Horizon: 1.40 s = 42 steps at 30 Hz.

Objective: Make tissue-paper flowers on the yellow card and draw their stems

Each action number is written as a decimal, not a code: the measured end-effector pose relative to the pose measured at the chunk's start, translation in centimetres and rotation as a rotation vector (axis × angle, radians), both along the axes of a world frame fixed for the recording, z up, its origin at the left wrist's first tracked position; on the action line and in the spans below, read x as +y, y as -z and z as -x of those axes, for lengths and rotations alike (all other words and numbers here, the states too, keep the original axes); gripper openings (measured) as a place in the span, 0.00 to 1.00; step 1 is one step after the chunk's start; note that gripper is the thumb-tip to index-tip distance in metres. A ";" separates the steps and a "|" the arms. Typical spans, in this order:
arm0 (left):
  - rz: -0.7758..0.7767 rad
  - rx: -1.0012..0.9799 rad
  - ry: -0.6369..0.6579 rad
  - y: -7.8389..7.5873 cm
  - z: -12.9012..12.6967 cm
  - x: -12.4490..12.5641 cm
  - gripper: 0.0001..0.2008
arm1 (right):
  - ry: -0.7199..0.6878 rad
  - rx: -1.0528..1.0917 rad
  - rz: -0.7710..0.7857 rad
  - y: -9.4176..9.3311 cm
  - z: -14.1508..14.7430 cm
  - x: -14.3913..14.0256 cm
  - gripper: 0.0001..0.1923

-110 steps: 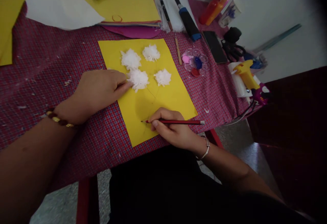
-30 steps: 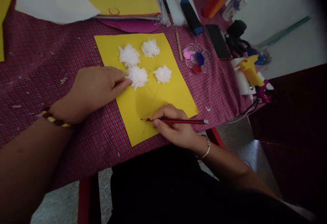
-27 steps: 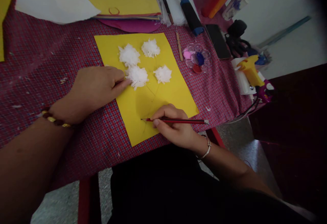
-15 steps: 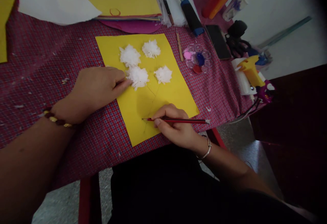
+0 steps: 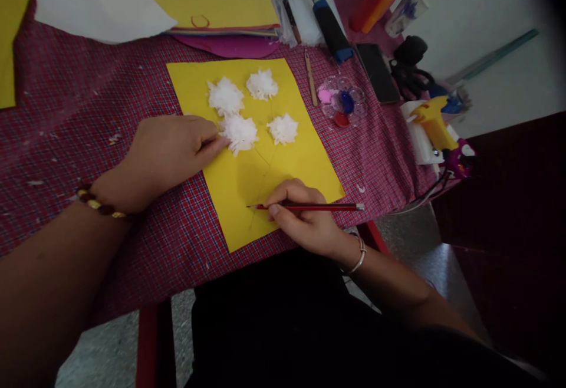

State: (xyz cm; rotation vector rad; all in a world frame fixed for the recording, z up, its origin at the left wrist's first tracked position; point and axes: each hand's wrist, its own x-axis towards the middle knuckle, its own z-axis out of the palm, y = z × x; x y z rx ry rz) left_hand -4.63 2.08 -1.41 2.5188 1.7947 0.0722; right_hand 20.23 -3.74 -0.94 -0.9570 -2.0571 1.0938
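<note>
No legible text, labels, brands or numbers anywhere. White cup [image 5: 401, 10] at far counter edge carries a blue-purple print, too blurred to read. Bottles and glue gun show no readable markings.

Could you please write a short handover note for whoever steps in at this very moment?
Right hand grips the red pencil, tip on the yellow sheet near its lower edge.
Left hand lies flat on the sheet's left edge, fingertips touching a white tuft.
Done: four white tufts sit on the sheet, with faint pencil lines below them.
Left: lines are only pencilled; the paint palette sits beside the sheet.
</note>
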 end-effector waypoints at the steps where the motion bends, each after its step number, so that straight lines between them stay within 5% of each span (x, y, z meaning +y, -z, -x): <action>1: -0.005 0.001 0.004 0.0 0.0 0.0 0.21 | -0.004 -0.004 0.001 0.0 0.0 0.0 0.05; 42: -0.006 0.046 -0.012 -0.1 -0.2 0.0 0.22 | 0.047 -0.022 0.008 0.0 0.0 -0.2 0.04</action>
